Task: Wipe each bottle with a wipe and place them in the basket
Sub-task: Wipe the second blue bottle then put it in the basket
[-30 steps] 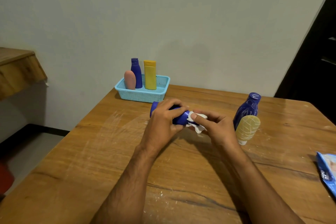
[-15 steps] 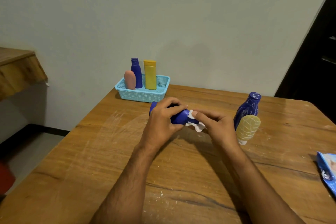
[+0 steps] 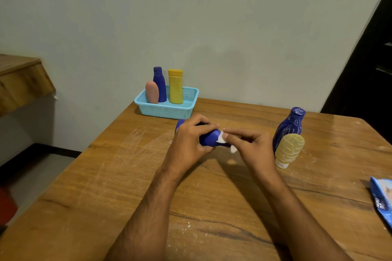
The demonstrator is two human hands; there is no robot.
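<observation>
- left hand [image 3: 188, 144] reaching in from lower centre, fingers curling over the top of a dark blue bottle [image 3: 209, 139], thumb tucking underneath; gripping it above the wooden table [image 3: 106, 186]
- right hand [image 3: 252, 150] coming in from lower right, forefinger and thumb pinching a white wipe [image 3: 221, 138] and pressing it against the bottle's exposed side; other fingers loosely curling, a scrap of the wipe hanging below them
- held bottle looking clean and glossy, mostly hiding under the left hand; one rounded end poking out at the hand's left, mid-body showing between the hands
- long axis lying roughly horizontal, running left-right; cannot tell which end is the cap
- light blue basket [image 3: 167, 109] sitting at the table's far edge by the wall, holding a pink bottle [image 3: 151, 92], a blue bottle [image 3: 159, 85] and a yellow bottle [image 3: 175, 87], all standing upright
- streaked blue bottle [image 3: 290, 127] standing upright right of the hands; chalk-marked tan bottle [image 3: 289, 149] standing cap-down just in front of it
- blue wipes pack [image 3: 381, 203] lying at the right edge, partly cut off
</observation>
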